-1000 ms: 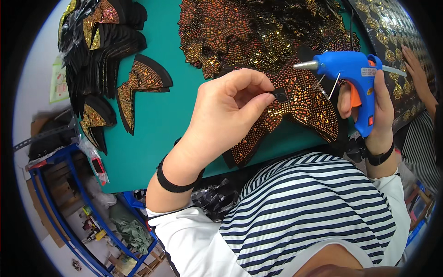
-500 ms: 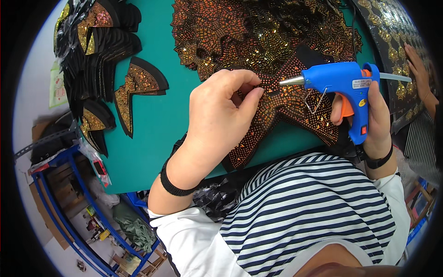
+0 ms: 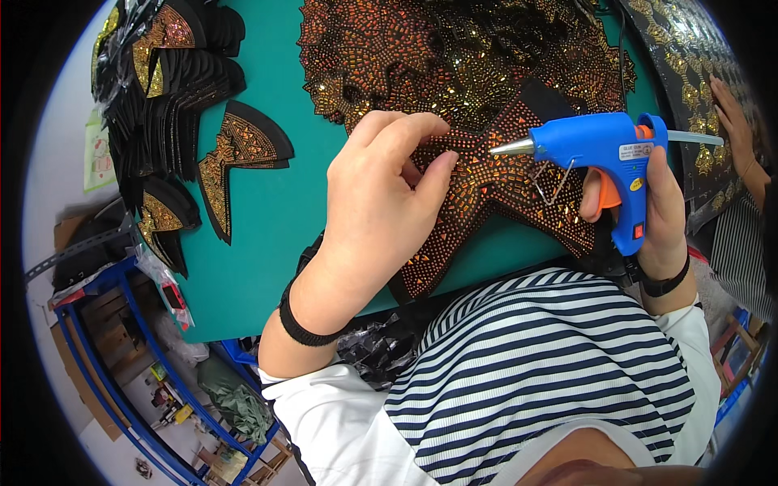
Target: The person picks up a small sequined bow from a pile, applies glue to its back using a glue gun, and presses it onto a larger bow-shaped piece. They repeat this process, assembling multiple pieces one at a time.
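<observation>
In my right hand (image 3: 666, 206) is a blue hot glue gun (image 3: 590, 139) with an orange trigger and a glue stick out of its back. Its metal nozzle points left, over the middle of a black piece studded with orange and copper stones (image 3: 519, 174), shaped like a bow. My left hand (image 3: 377, 186) is over the left side of that piece, thumb and forefinger apart, with nothing visible between them. Whether its fingertips touch the stones I cannot tell. The wire stand of the gun hangs below its barrel.
Behind lies a heap of similar studded pieces (image 3: 389, 57) on the green table (image 3: 267, 275). Stacked black and gold pieces (image 3: 174, 105) stand at the left, with a loose one (image 3: 235, 154) beside them. Another person's hand (image 3: 733, 121) rests on a gold-patterned sheet (image 3: 689, 81) at right.
My left thumb and forefinger have parted from a near pinch, and the hand has shifted slightly left. The glue gun has barely moved.
</observation>
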### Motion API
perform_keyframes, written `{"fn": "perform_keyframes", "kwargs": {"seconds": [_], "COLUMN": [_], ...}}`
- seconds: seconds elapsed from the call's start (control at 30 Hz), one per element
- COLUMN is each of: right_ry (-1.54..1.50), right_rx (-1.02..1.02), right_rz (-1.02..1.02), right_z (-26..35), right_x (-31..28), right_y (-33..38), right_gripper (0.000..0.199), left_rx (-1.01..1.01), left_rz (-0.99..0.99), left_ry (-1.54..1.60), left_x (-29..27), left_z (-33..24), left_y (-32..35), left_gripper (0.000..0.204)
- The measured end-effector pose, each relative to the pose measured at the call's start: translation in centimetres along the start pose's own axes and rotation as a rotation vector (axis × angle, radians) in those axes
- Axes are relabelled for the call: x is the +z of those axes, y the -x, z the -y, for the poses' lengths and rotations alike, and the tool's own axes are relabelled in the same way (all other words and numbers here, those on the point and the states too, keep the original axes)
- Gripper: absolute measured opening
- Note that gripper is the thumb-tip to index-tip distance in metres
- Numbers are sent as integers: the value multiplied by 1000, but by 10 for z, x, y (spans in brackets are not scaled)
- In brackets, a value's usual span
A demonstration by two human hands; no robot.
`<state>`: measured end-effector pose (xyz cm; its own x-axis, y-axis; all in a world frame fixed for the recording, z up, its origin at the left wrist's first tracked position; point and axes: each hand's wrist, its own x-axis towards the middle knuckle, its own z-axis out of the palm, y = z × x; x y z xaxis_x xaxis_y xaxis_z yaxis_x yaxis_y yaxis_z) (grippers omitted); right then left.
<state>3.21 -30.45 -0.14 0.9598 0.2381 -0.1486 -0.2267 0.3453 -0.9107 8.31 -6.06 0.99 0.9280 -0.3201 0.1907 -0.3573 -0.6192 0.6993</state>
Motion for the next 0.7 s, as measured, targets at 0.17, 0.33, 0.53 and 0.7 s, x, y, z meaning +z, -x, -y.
{"fn": "perform_keyframes", "kwargs": {"seconds": [0.17,0.33,0.53,0.7], "right_ry": [-5,-22,-52,-77], "right_rx": [-3,6,36,27], "right_rz": [19,2,-26,-57], "right_z": [-3,-7,-7,-9], "right_x": [-6,-6,-4,-3], "right_y": [2,5,7,8], "right_gripper": [61,63,63,66], "left_rx": [307,377,400,404], "left_rz": [56,136,160,179], "left_ry": [-74,-213,-255,-259], "left_x": [-3,2,3,3], "left_z": [-5,-6,-4,-4], "left_y": [17,28,30,29], "left_gripper": [32,50,51,52]}}
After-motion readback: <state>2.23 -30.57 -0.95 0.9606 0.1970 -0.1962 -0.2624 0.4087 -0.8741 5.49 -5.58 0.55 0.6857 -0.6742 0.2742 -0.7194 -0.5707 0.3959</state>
